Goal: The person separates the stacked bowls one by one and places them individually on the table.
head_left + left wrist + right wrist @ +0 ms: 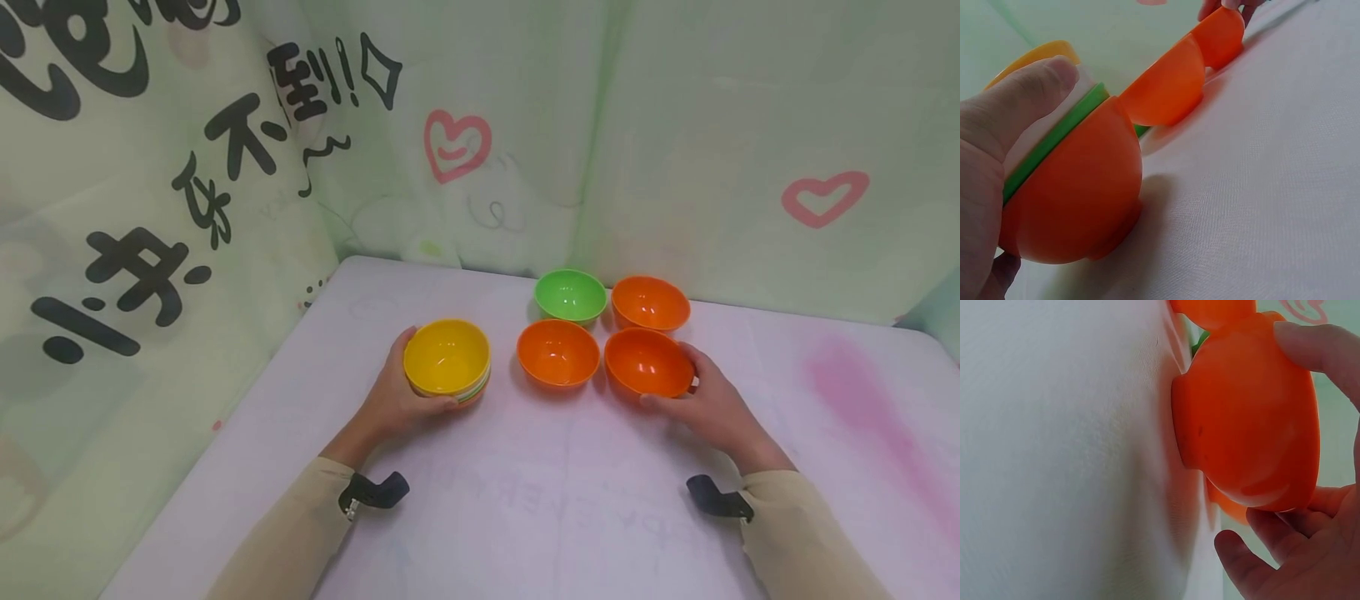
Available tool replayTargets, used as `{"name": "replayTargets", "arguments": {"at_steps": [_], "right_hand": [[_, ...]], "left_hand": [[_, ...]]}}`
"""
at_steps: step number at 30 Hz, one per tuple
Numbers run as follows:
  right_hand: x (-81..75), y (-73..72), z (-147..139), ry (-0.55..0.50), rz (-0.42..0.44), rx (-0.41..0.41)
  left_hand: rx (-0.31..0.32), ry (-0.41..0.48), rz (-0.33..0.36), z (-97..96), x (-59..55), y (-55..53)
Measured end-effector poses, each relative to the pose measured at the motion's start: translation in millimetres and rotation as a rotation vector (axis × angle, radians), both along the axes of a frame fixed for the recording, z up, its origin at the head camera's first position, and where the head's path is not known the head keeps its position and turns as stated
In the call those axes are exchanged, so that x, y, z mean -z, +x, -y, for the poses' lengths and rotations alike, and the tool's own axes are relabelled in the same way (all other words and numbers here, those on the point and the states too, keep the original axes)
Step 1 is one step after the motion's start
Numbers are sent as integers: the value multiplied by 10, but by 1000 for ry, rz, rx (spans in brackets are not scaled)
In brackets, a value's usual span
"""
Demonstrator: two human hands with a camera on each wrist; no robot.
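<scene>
My left hand (401,392) grips a stack of nested bowls, thumb at the near side and fingers round the far left. A yellow bowl (447,358) tops the stack; beneath it the left wrist view shows a white rim, a green bowl (1054,140) and an orange bowl (1079,187) at the bottom. My right hand (708,400) holds a single orange bowl (648,364) by its right side, thumb near the front rim and fingers curled at the far side. Between the two hands sits another orange bowl (558,354), upright on the table.
Behind these stand a green bowl (570,297) and an orange bowl (650,303), close together near the back edge of the white table (525,500). A pale green curtain (675,125) with writing and hearts hangs behind and at the left. Each wrist wears a black strap.
</scene>
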State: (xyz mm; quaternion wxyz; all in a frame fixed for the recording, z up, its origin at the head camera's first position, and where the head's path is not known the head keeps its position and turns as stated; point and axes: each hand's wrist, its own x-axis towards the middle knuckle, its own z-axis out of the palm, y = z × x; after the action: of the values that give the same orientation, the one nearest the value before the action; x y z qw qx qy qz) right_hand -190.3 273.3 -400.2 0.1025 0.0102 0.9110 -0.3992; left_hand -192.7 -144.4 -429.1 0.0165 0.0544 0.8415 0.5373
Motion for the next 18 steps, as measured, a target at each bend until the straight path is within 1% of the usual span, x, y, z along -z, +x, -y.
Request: {"name": "replayTargets", "arguments": {"at_steps": [18], "right_hand": [[0, -42, 4, 7, 1, -34]], "left_hand": [[-3, 10, -8, -15, -33, 25]]}}
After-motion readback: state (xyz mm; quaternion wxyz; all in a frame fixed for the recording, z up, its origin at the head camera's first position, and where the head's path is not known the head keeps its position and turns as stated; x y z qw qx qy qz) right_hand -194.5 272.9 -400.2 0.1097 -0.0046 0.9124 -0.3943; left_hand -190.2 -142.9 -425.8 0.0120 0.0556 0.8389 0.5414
